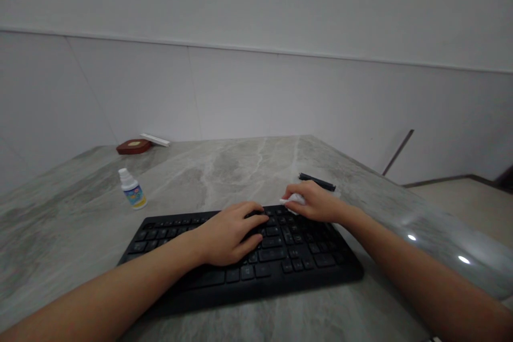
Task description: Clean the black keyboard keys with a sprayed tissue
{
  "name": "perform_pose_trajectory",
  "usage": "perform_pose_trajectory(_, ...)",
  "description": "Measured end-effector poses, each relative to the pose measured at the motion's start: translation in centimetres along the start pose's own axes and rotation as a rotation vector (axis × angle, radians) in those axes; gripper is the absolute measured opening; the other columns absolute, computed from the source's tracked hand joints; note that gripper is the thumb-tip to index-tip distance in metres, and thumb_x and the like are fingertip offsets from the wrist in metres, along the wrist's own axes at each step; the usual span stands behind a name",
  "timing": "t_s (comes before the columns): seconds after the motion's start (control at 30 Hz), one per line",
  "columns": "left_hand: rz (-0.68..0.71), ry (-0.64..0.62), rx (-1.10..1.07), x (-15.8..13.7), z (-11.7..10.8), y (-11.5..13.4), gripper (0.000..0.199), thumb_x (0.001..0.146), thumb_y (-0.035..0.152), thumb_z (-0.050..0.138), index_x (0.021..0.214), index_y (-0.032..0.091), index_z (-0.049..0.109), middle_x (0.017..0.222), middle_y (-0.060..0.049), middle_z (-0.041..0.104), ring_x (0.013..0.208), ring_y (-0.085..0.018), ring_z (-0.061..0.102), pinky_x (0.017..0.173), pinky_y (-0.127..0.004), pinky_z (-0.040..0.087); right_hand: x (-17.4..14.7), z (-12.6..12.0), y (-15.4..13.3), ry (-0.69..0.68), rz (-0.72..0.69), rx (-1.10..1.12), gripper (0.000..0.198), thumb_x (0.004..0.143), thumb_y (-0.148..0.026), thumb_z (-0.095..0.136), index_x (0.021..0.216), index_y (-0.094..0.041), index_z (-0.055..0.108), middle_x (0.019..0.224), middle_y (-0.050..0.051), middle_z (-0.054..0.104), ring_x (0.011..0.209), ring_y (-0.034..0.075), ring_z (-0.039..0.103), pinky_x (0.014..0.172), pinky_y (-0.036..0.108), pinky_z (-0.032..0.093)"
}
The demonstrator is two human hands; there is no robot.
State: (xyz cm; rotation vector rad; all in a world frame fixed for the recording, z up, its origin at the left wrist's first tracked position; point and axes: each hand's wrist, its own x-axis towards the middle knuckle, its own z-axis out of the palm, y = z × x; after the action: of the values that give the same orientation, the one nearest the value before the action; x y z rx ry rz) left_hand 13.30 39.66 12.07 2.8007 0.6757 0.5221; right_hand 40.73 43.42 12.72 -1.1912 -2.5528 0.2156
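Note:
A black keyboard [264,287] lies on the grey marbled table in front of me. Across its middle rests my left hand [230,232], palm down, fingers apart and lightly bent over the keys, holding nothing. My right hand [316,202] is at the keyboard's upper right edge, its fingers closed on a crumpled white tissue [296,199]. Part of the tissue is hidden by the fingers. Just beyond that hand lies a slim black bar [318,181]; what it is I cannot tell.
A small white bottle [133,191] with a blue and yellow label stands left of the keyboard. Farther back, a reddish-brown case [134,146] lies beside a thin white strip [155,140]. The marbled table [228,171] meets a pale wall [240,91] at the back.

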Motion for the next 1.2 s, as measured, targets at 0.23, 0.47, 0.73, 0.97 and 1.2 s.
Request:
perform_pose_trajectory(0.23, -0.013, -0.012, 0.007, 0.1, 0.1, 0.3, 0.038, 0.096, 0.026, 0.049, 0.133, 0.017, 0.054, 0.134, -0.015, 0.053, 0.121, -0.028, 0.055, 0.104, -0.044, 0.046, -0.1, 0.5, -0.4, 0.044, 0.012, 0.006, 0.023, 0.093, -0.033, 0.052, 0.101, -0.018, 0.067, 0.093, 0.008, 0.073, 0.088, 0.023, 0.067, 0.082, 0.036, 0.046)
perform_pose_trajectory(0.47, -0.299, -0.099, 0.081, -3.6, -2.9, -1.4, 0.042, 0.098, 0.036, 0.046, 0.136, 0.021, 0.053, 0.133, -0.011, 0.059, 0.118, -0.027, 0.058, 0.103, -0.042, 0.046, -0.2, 0.6, -0.2, 0.043, 0.106, 0.012, 0.024, 0.095, -0.032, 0.048, 0.105, -0.017, 0.064, 0.1, 0.011, 0.073, 0.093, 0.025, 0.066, 0.085, 0.037, 0.045)
perform_pose_trajectory(0.73, -0.753, 0.034, 0.202, -12.6, -5.9, -4.6, 0.043, 0.097, 0.044, 0.037, 0.101, 0.02, 0.073, 0.098, -0.01, 0.068, 0.093, -0.026, 0.064, 0.092, -0.04, 0.048, -0.2, 1.1, -0.8, 0.096, 0.248, -0.095, 0.027, 0.096, -0.033, 0.043, 0.101, -0.017, 0.065, 0.09, 0.01, 0.073, 0.086, 0.025, 0.067, 0.077, 0.033, 0.044)
perform_pose_trajectory(0.97, -1.025, -0.043, 0.2, -12.9, -6.4, -4.2, 0.044, 0.094, 0.048, 0.037, 0.105, 0.018, 0.067, 0.101, -0.013, 0.074, 0.098, -0.033, 0.069, 0.089, -0.044, 0.049, -1.4, 0.4, 1.0, 0.111, 0.579, -0.255, 0.028, 0.092, -0.029, 0.045, 0.094, -0.014, 0.069, 0.087, 0.016, 0.073, 0.086, 0.031, 0.069, 0.071, 0.035, 0.043)
perform_pose_trajectory(1.2, -1.092, 0.021, 0.21, -12.7, -6.4, -3.9, 0.046, 0.091, 0.05, 0.039, 0.103, 0.015, 0.066, 0.098, -0.016, 0.074, 0.095, -0.035, 0.069, 0.085, -0.045, 0.049, -1.6, 0.3, 1.2, 0.102, 0.597, -0.229, 0.031, 0.091, -0.029, 0.043, 0.091, -0.016, 0.071, 0.087, 0.015, 0.074, 0.087, 0.031, 0.068, 0.071, 0.035, 0.043)
